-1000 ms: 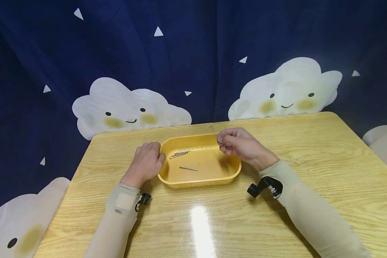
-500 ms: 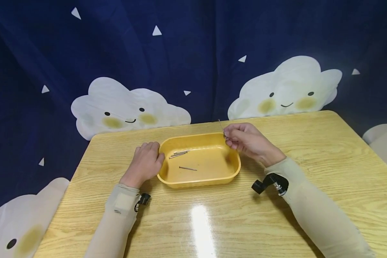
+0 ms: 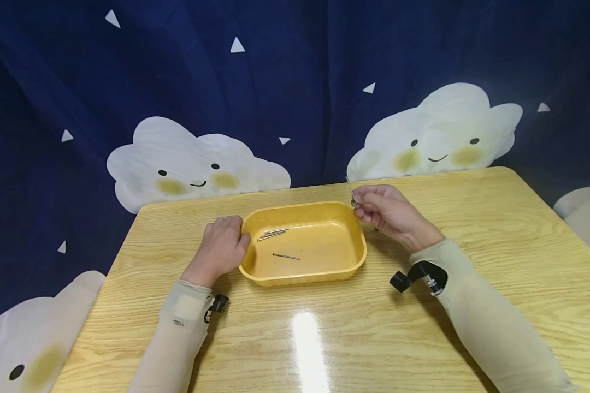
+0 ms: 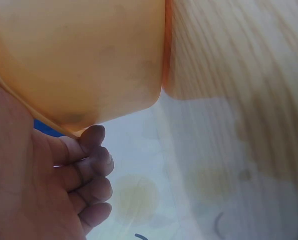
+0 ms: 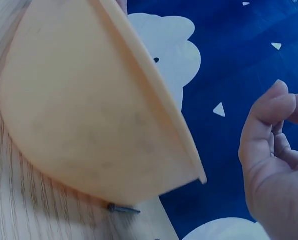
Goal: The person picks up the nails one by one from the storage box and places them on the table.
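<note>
A yellow plastic tray [image 3: 302, 275] stands on the table. My left hand [image 3: 217, 248] grips its left rim, with the thumb at the rim and fingers curled outside, as the left wrist view also shows near the tray wall [image 4: 89, 60]. Just beyond the tray's back right corner, my right hand [image 3: 390, 213] pinches a thin metal nail [image 3: 349, 185] that points up and leftward. A small shiny bit shows at those fingertips; its kind is unclear. Inside the tray lie one lone nail [image 3: 286, 256] and a small bunch of nails [image 3: 272, 235] near the left end.
Under the tray's edge, the right wrist view shows a short dark nail or screw [image 5: 125, 209] on the wooden table [image 3: 255, 338]. Behind the table hangs a dark blue curtain [image 3: 314, 82] with white clouds. Small black cameras [image 3: 400, 281] sit at the wrists.
My right hand has moved right and slightly away, carrying the nail from over the tray to beyond its back right corner. The left hand keeps its grip on the rim.
</note>
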The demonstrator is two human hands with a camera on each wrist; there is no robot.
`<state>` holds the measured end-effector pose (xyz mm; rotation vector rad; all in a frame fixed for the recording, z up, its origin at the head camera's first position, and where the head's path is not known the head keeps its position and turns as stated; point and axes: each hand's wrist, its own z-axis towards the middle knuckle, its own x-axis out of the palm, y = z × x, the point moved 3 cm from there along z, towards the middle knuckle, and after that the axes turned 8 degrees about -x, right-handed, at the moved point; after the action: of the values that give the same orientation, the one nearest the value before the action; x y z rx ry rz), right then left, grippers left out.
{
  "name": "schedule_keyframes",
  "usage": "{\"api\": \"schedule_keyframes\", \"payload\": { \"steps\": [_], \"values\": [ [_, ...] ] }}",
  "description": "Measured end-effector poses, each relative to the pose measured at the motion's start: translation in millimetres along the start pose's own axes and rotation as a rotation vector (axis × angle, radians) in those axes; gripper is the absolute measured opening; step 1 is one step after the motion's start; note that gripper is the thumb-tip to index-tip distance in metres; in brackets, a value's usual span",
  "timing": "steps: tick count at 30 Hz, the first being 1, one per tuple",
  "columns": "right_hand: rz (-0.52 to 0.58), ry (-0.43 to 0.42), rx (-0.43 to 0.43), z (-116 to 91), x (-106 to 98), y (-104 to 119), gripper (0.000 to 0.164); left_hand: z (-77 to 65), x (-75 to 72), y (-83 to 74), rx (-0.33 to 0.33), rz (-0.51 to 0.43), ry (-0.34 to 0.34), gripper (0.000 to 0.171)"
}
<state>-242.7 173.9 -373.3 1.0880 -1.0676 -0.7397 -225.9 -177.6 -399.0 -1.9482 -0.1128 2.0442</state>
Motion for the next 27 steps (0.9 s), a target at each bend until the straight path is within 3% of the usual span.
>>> {"api": "schedule_keyframes", "payload": {
  "steps": [10, 27],
  "values": [
    [0.064, -0.036, 0.014, 0, -16, -2, 0.024, -0.6, 1.8, 0.4, 0.003, 0.000, -0.009, 0.021],
    [0.001, -0.126, 0.035, -2, -48, -7, 0.024, 0.7, 0.4, 0.1, 0.006, -0.004, -0.004, 0.021]
  ]
}}
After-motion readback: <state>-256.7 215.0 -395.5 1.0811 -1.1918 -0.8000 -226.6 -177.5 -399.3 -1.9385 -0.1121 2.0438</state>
